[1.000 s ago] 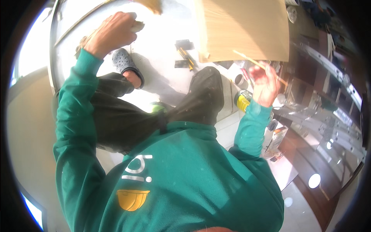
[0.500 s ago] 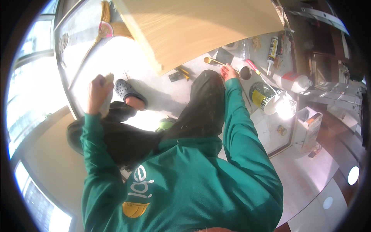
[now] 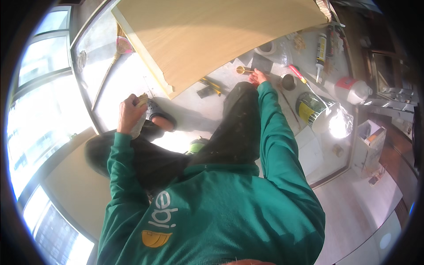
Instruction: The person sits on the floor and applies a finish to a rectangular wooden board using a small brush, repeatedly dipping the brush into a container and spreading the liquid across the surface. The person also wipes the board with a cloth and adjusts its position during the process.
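My left hand (image 3: pixel 128 114) is closed round a pale, whitish bag-like thing (image 3: pixel 139 124) with a yellowish crumpled top; its exact kind is unclear. It is held up beside a dark clog on a foot. On the right, past my knee, the fingers of my right hand (image 3: pixel 257 78) are closed at the handle of a small gold-coloured scoop (image 3: pixel 240 70). The scoop's round bowl points left, close to the edge of a large wooden panel (image 3: pixel 212 39). Beside that hand are a dark flat sheet (image 3: pixel 262 64) and a dark-mouthed cup (image 3: pixel 289 82).
A red-handled tool (image 3: pixel 297 73) leans toward a green-and-yellow can (image 3: pixel 308 108). Further right are a white bottle (image 3: pixel 352 90), a sealant tube (image 3: pixel 321 53) and a white box (image 3: pixel 370 134). A broom (image 3: pixel 108 73) lies far left; yellow-handled tools (image 3: pixel 211 86) lie under the panel's edge.
My right hand's fingers have closed on the scoop's handle, and its bowl has shifted slightly right. My left hand has moved right and a little down with the pale thing. The whole view has shifted.
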The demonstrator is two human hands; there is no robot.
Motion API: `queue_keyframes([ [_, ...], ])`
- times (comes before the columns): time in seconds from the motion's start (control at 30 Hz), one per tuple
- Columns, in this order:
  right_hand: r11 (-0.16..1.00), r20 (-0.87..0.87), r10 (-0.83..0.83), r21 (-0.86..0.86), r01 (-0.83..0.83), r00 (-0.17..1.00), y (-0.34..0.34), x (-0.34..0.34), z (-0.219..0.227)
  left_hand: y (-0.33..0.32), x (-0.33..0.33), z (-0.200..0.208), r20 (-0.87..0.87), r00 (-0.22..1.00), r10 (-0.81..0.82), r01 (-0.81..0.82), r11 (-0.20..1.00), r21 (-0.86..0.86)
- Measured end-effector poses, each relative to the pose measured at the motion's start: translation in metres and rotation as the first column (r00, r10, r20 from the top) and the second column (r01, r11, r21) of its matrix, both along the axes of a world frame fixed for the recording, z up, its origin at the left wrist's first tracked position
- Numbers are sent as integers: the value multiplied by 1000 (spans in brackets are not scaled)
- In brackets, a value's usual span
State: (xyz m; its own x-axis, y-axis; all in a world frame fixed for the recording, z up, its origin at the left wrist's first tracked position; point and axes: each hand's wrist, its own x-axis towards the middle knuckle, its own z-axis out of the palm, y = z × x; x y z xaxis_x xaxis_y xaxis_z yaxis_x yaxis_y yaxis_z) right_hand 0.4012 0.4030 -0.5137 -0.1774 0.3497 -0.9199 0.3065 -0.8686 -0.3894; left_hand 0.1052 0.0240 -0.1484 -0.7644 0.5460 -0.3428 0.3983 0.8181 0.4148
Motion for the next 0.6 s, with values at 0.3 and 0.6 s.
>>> queue_keyframes([
  [0.3,1000,-11,24,7,-24,1000,24,0,-4,-11,2,-16,165,982,94,-105,993,62],
  [0.6,991,-105,108,84,-100,989,-4,81,93,-33,10,59,-77,989,125,-91,933,348],
])
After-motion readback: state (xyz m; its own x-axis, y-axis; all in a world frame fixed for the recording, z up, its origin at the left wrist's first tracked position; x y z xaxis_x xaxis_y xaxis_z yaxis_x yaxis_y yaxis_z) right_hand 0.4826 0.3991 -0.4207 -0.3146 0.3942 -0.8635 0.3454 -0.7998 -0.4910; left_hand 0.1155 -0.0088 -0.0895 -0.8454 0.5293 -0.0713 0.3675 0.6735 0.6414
